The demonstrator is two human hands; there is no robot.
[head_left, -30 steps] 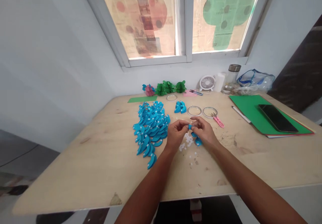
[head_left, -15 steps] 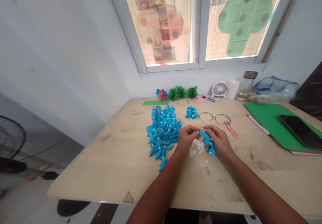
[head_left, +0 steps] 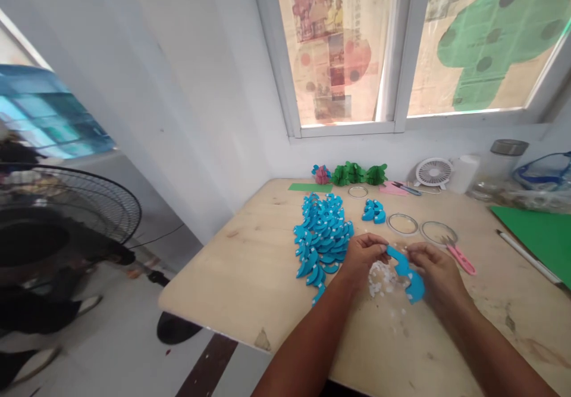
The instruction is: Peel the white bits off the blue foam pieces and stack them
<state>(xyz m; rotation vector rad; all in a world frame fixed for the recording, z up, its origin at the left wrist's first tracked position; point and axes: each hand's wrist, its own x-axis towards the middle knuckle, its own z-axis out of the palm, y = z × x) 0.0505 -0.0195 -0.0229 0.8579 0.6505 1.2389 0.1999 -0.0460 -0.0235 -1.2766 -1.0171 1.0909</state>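
Observation:
My right hand [head_left: 436, 269] holds a curved blue paper piece [head_left: 407, 269] above the wooden table [head_left: 250, 290]. The fingertips of my left hand [head_left: 363, 256] pinch at the upper end of that same piece. Under my hands lies a scatter of small white paper scraps [head_left: 380, 278]. Left of my left hand sits a large pile of blue curved pieces [head_left: 322, 238] with white tabs. A smaller blue group [head_left: 373, 211] lies farther back.
Clear round rings [head_left: 402, 224] and pink snips [head_left: 459, 258] lie right of my hands. Green and pink paper flowers [head_left: 354, 174], a small white fan [head_left: 433, 173], a jar [head_left: 503, 159] and a green sheet [head_left: 544, 236] stand toward the back and right. A black floor fan [head_left: 57, 224] is at left.
The view has swung left, bringing the floor fan in. My hands have drawn apart a little and the blue piece now shows stretched between them.

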